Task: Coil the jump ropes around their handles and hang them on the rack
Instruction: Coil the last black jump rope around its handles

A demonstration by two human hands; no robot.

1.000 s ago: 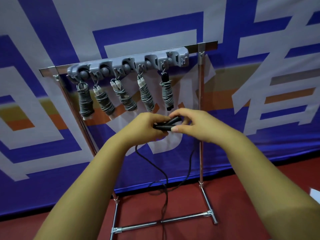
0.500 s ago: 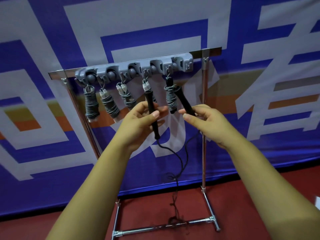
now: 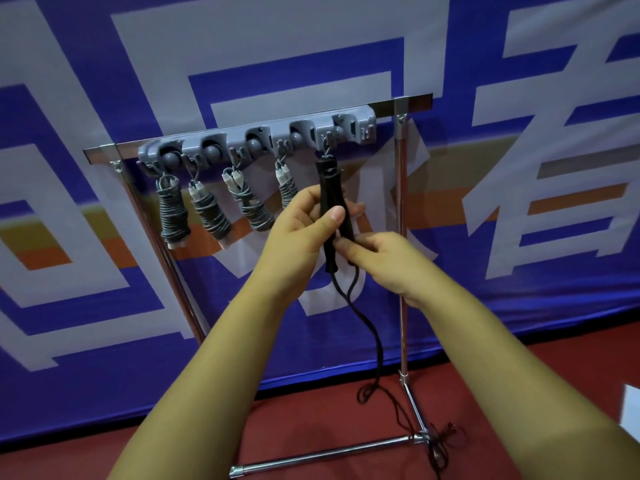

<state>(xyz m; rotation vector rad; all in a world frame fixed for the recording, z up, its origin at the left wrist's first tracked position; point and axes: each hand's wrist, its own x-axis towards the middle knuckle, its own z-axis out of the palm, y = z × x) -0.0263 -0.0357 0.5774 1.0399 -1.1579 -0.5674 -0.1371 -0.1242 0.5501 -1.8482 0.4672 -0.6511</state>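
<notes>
Head view, and both black foam-grip jump-rope handles [image 3: 334, 216] are bunched upright, side by side, just under the right-hand end of the grey plastic hook strip [image 3: 258, 140]. The left hand [image 3: 301, 233] is wrapped around them, thumb pressed across the front. The right hand [image 3: 384, 259] pinches in low on the handles, where the thin black cord [image 3: 375, 337] leaves them. That cord drops straight down and lies in a loose tangle on the red floor [image 3: 311, 427], right by the chrome foot bar [image 3: 329, 453] of the rack.

Here's the worry: the cord is not yet wound, and its heap sits against the rack's corner joint. Pull the slack up fast and it could catch on that joint or knot itself. The left thumb alone braces two handles, so a hard tug might twist them apart.

Room to work? The four grey wound ropes [image 3: 211, 213] hang close on the left, the nearest touching or just behind the left knuckles, I can't tell which. The chrome right upright [image 3: 401, 216] stands near on the other side. Below the hands it's open, so winding there looks safest.
</notes>
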